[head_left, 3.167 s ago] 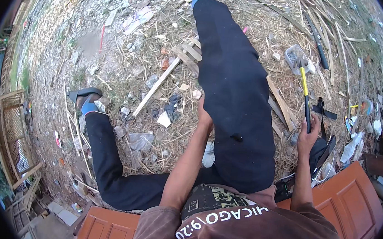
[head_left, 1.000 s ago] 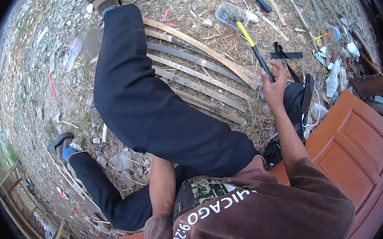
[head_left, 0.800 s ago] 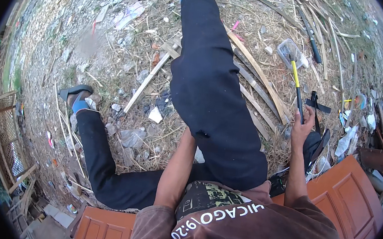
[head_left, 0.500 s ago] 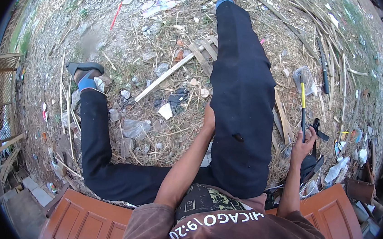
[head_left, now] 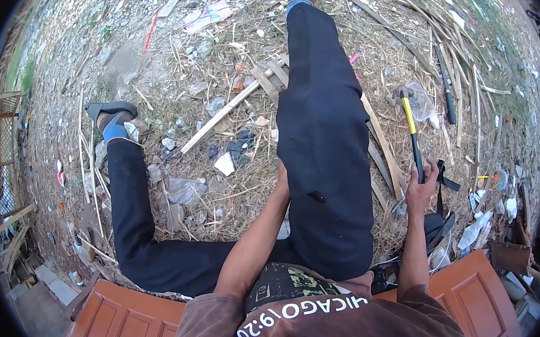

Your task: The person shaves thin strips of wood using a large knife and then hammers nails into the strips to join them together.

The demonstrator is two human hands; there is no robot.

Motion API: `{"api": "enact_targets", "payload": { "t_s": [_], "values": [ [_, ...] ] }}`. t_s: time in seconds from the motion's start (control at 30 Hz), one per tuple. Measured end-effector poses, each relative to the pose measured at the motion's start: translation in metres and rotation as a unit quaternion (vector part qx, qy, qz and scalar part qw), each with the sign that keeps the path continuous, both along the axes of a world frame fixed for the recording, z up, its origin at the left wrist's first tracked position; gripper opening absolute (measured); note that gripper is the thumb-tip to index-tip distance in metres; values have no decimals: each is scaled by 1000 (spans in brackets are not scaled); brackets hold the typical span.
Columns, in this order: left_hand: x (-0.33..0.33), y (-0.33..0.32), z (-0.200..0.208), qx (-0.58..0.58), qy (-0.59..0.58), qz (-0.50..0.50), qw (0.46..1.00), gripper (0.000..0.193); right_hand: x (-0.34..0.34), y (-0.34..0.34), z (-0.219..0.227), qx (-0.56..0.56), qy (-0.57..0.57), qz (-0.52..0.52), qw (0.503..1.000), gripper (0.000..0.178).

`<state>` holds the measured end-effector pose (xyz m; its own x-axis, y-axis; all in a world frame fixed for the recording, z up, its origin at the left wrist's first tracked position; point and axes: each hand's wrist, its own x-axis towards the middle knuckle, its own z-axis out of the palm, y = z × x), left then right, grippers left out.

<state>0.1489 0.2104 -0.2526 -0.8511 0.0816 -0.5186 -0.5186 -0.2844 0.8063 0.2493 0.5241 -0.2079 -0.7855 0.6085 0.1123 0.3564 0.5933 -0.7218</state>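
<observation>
In the right half of the frame, the right hand [head_left: 421, 189] has its fingers closed around the black lower end of a hammer with yellow-and-black handle [head_left: 411, 120]. The left hand [head_left: 283, 175], at the centre, goes behind the raised leg in black trousers [head_left: 329, 148], so I cannot tell its grip. The hold on the hammer seems to me rather loose; if the handle turns, the head could knock the clear plastic box [head_left: 426, 106] and upset it, or strike the leg. Compared with half a second ago, the hammer leans more leftward, its head at the box's left edge.
</observation>
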Motion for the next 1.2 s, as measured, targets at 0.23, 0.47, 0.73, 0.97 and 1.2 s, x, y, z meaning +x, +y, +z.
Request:
{"api": "enact_targets", "payload": {
  "t_s": [0.23, 0.47, 0.73, 0.97, 1.2],
  "values": [
    [-16, 4, 4, -23, -8, -20, 1000, 25, -32, -2, 1, 55, 8, 60, 997, 43],
    [2, -8, 4, -26, 14, -6, 1000, 27, -72, -8, 4, 90, 30, 158, 983, 43],
    [10, -8, 5, -39, 22, -22, 999, 29, -92, 15, 6, 217, -23, 220, 951, 31],
    [9, -12, 0, -48, 49, -13, 998, 31, -155, 59, 16, 243, -131, 88, 957, 20],
    [2, -28, 9, -102, 101, 2, 990, 33, -199, 84, 7, 314, -290, 159, 890, 18]
  ]
}}
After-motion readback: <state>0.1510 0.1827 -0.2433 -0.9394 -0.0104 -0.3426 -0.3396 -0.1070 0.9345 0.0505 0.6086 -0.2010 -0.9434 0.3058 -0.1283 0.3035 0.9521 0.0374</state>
